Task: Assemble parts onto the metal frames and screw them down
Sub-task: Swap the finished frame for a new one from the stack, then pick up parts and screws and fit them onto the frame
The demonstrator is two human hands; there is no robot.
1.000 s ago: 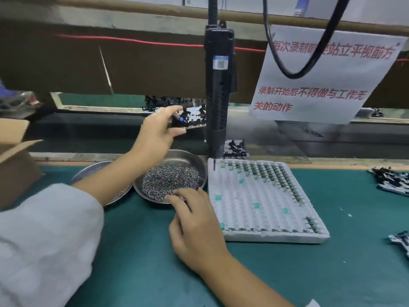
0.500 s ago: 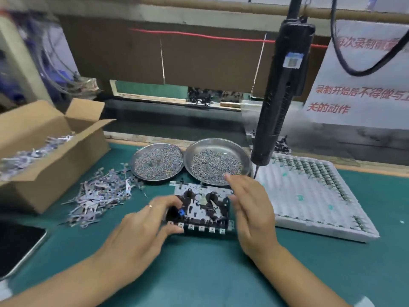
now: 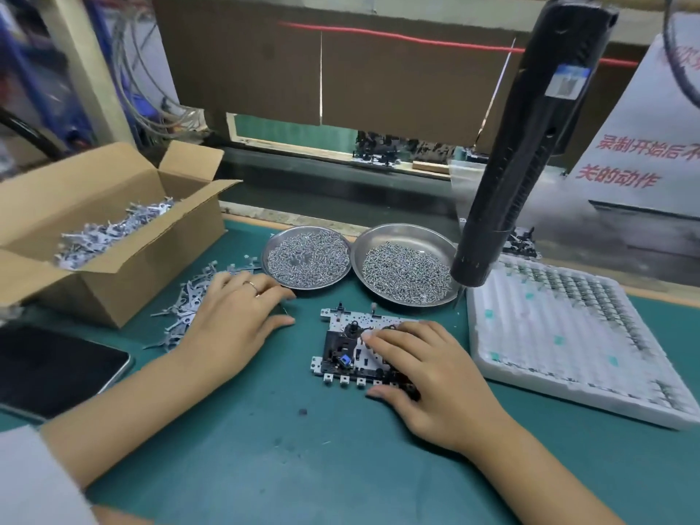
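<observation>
A metal frame (image 3: 342, 348), white and fitted with black parts and one small blue piece, lies flat on the green mat (image 3: 303, 449) near its middle, partly under a hand. Loose grey metal parts (image 3: 189, 301) are heaped toward the mat's left side. Two round steel dishes (image 3: 307, 257) of small screws (image 3: 407, 272) sit side by side along the far edge.

The metal frame (image 3: 342, 348) is pressed flat on the green mat (image 3: 303, 449) by the right hand (image 3: 428, 377); loose brackets (image 3: 185, 312) are touched by the left hand (image 3: 231, 320).
</observation>
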